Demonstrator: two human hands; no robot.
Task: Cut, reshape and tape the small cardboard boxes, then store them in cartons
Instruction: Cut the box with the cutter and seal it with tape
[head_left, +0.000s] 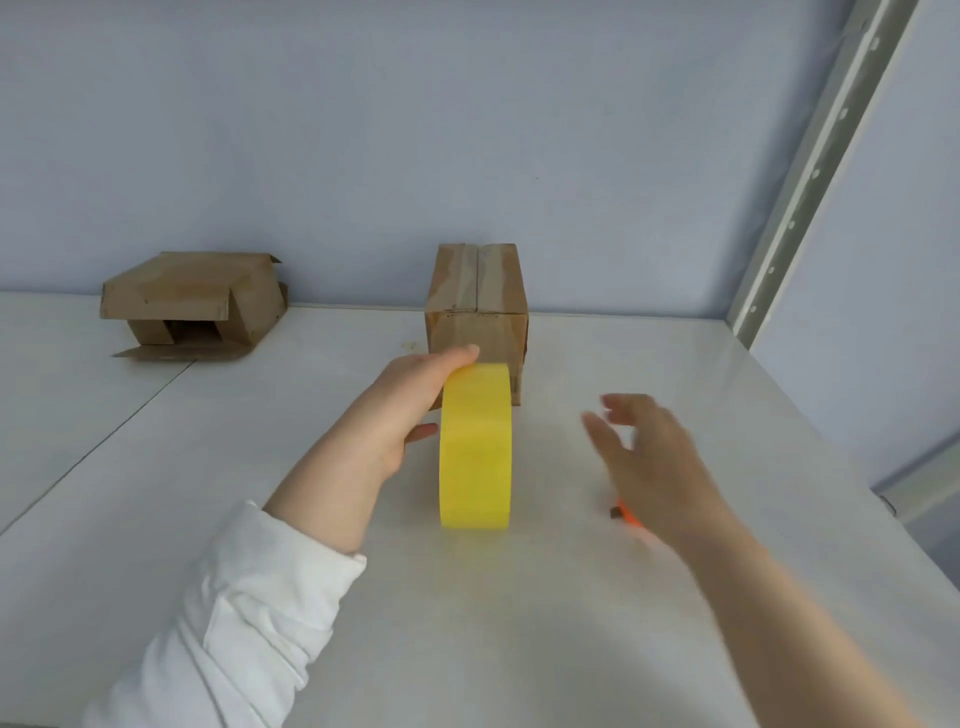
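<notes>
You are holding the yellow tape roll (475, 447) with your left hand (410, 400). The fingers (457, 358) are curling over its top rim and the thumb is reaching toward its left face. The roll is standing on edge near the middle of the desk (519, 623), just in front of the small cardboard box (478, 306). That box is sitting upright toward the far edge, its top flaps closed along a centre seam, with what looks like tape already on them.

Your right hand (649, 457) is hovering open, fingers spread and blurred, gripping nothing. It is above an orange cutter (626, 512) that is lying on the desk, mostly hidden under your wrist. A second cardboard box (197, 301), flaps hanging open, is lying by the far left edge, and a metal shelf post (810, 171) is rising beyond the far right corner.

You appear to be setting up to tape. The loose end of the tape is not showing from here, so feel for it with your right fingertips while the left hand is steadying the roll. Draw out a strip long enough to lap over both ends of the seam. Centre it on the seam and smooth it from the middle outward, with the flaps butted together. When cutting, be slicing away from the hand that is holding the roll.
</notes>
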